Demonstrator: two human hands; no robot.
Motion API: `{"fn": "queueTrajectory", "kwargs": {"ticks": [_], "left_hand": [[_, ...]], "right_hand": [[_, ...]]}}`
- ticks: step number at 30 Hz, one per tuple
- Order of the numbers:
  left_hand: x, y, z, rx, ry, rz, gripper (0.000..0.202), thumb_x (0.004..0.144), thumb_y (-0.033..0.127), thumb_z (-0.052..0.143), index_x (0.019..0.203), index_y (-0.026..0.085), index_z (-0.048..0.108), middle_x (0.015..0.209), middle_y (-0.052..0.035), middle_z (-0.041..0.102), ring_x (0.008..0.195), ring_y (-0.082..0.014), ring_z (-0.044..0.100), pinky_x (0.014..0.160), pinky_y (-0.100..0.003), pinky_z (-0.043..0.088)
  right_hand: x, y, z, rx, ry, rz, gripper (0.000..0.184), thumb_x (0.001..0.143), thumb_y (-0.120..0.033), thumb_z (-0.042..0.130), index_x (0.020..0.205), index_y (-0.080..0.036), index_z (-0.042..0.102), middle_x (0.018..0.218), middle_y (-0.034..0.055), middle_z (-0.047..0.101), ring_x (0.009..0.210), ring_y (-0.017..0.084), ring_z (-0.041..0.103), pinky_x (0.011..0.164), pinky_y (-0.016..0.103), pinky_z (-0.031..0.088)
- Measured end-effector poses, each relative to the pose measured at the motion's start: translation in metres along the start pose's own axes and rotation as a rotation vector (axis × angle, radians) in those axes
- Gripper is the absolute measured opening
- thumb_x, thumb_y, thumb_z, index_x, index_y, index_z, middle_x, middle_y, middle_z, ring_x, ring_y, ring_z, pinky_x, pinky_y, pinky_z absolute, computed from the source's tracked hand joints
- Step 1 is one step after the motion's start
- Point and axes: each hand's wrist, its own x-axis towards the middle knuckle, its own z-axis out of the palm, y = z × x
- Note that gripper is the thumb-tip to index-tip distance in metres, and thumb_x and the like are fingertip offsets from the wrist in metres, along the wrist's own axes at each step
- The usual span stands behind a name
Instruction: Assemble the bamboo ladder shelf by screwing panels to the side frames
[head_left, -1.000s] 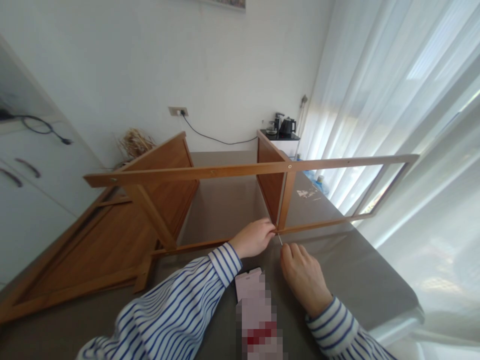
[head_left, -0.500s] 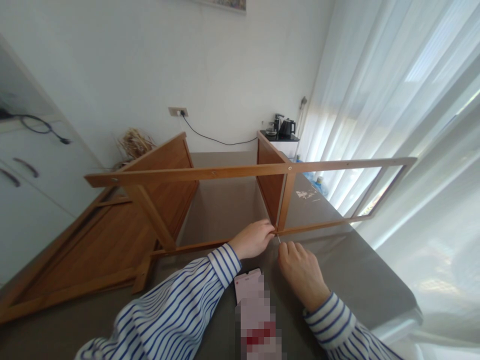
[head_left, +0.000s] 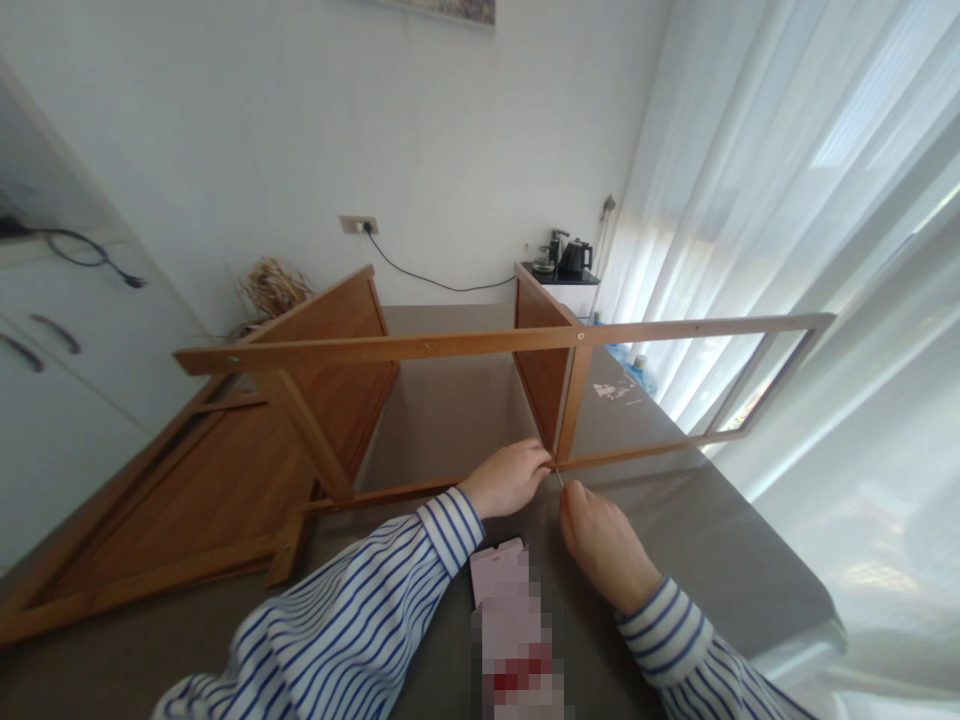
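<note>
A wooden frame (head_left: 405, 348) stands on edge across the grey table, joined to two upright wooden panels behind it. At the low joint of its middle crosspiece (head_left: 574, 400), my left hand (head_left: 508, 478) pinches the lower rail. My right hand (head_left: 606, 540) is closed around a thin metal tool (head_left: 559, 479). The shaft's tip meets the joint, just right of my left fingertips; its other end is hidden in my fist. A screw fitting (head_left: 580, 337) shows at the top of that crosspiece.
A slatted wooden panel (head_left: 172, 510) lies at the left. A phone (head_left: 499, 570), partly pixelated, lies between my forearms. The grey table (head_left: 742, 540) ends at the right beside white curtains (head_left: 847, 250). A black kettle (head_left: 576, 256) stands by the far wall.
My right hand has turned around the tool and shifted slightly right, its knuckles rolled over. My left hand stays on the joint, and the frame has hardly moved.
</note>
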Motion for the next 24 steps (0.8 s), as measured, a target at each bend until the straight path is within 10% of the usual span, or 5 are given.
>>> {"fn": "queueTrajectory", "kwargs": {"ticks": [7,10,15,24], "left_hand": [[0.000,-0.001,0.000,-0.006,0.011,0.006,0.027,0.090,0.026,0.035,0.090,0.018,0.061,0.094,-0.0062,0.058,0.087,-0.0167,0.057,0.079,-0.028,0.043],[0.000,-0.001,0.001,0.005,0.012,0.008,0.026,0.090,0.025,0.035,0.088,0.017,0.060,0.093,-0.0058,0.058,0.086,-0.0164,0.057,0.078,-0.027,0.043],[0.000,-0.001,0.000,0.007,0.002,-0.001,0.026,0.090,0.026,0.036,0.087,0.017,0.060,0.092,-0.0061,0.057,0.085,-0.0163,0.057,0.077,-0.027,0.043],[-0.001,-0.001,0.000,0.005,0.015,0.016,0.025,0.090,0.025,0.036,0.088,0.018,0.060,0.093,-0.0052,0.058,0.086,-0.0166,0.057,0.077,-0.027,0.042]], "right_hand": [[0.005,-0.010,0.010,1.443,-0.069,0.650,0.021,0.077,-0.038,0.053,0.077,-0.017,0.050,0.059,-0.0027,0.049,0.045,0.008,0.041,0.042,0.021,0.030],[0.005,-0.016,0.011,1.702,-0.052,0.726,0.023,0.071,-0.037,0.060,0.078,-0.016,0.053,0.060,-0.0034,0.047,0.046,0.006,0.037,0.042,0.019,0.030],[0.003,-0.013,0.011,1.500,-0.038,0.687,0.029,0.077,-0.043,0.054,0.088,-0.016,0.055,0.063,-0.0016,0.051,0.049,0.009,0.043,0.042,0.020,0.033],[-0.015,-0.005,-0.004,0.281,0.094,0.163,0.035,0.086,-0.041,0.041,0.106,-0.016,0.058,0.087,0.0120,0.062,0.084,0.026,0.057,0.076,0.040,0.043]]}}
